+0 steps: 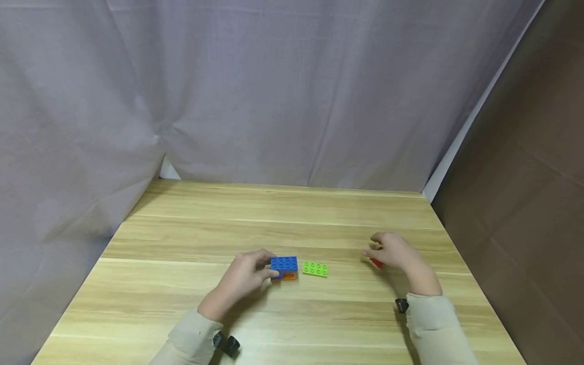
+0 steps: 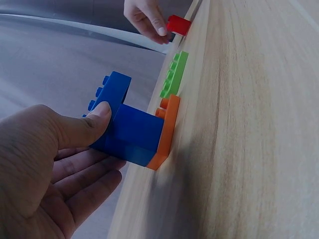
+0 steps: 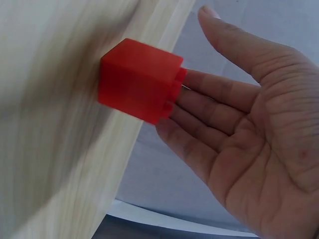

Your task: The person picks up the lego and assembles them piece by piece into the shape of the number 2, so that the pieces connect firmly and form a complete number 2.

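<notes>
My left hand (image 1: 245, 274) grips a small stack of toy building bricks, thumb on the near side and fingers behind. A long blue brick (image 1: 284, 262) with studs tops the stack. Beneath it, a second blue brick (image 2: 134, 133) sits on an orange plate (image 2: 168, 130), whose bare studs show at one end. On the table farther right is a red brick (image 3: 137, 82), studs up. Over it hovers my right hand (image 1: 398, 251), thumb spread away and fingertips right beside the studs in the right wrist view.
A bright green studded plate (image 1: 315, 269) lies flat just right of the stack, between both hands. The wooden table (image 1: 283, 208) ends at a grey cloth (image 1: 255, 101) behind, with a brown cloth (image 1: 524, 203) along the right side.
</notes>
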Available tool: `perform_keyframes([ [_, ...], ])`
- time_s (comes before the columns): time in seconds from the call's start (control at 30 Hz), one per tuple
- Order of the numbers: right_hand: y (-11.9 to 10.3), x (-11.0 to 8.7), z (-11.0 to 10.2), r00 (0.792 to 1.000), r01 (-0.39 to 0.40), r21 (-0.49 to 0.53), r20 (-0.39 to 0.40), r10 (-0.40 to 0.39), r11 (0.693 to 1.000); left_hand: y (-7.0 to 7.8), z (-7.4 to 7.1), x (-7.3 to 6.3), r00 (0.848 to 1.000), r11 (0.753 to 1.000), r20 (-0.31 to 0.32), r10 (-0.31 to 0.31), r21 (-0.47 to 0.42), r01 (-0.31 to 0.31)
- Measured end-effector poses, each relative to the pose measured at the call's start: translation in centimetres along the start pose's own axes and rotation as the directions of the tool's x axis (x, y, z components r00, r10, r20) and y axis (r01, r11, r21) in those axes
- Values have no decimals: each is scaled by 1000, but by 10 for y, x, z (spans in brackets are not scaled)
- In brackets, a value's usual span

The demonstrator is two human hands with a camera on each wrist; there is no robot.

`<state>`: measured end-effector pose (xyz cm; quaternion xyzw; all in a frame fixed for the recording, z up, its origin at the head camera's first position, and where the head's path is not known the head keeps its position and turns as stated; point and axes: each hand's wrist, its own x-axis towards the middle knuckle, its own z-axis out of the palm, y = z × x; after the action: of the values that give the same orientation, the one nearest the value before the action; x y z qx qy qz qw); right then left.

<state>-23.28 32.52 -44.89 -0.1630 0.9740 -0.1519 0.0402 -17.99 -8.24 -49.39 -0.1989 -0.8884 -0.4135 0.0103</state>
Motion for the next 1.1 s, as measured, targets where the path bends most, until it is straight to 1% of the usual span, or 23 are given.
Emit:
perform_keyframes([
  [0.2,4,-4,4,998,-37,-10,41,37,999,0,-1,-1,1000,1000,1,-7,3,7],
  [0.33,6,-5,6,997,-58,-1,58,58,998,1,-2,-2,1000,1000,4,-12,-12,12],
  [0.47,8,-6,6,995,-77,-3,58,77,997,2,-3,-2,1000,999,5,-15,-31,16],
  [0.63,9,-7,4,992,-113,-6,64,113,994,2,-3,-1,1000,1000,1,-4,-21,4],
  [0.8,11,-9,2,992,-115,-3,54,115,993,2,-2,0,1000,1000,-1,-7,-12,7],
  [0.9,11,-11,1,991,-122,10,55,121,992,2,-2,0,1000,1000,4,-17,-18,17],
  [1.1,13,-15,2,986,-151,38,73,148,988,2,-2,0,1000,999,12,-18,-29,18],
])
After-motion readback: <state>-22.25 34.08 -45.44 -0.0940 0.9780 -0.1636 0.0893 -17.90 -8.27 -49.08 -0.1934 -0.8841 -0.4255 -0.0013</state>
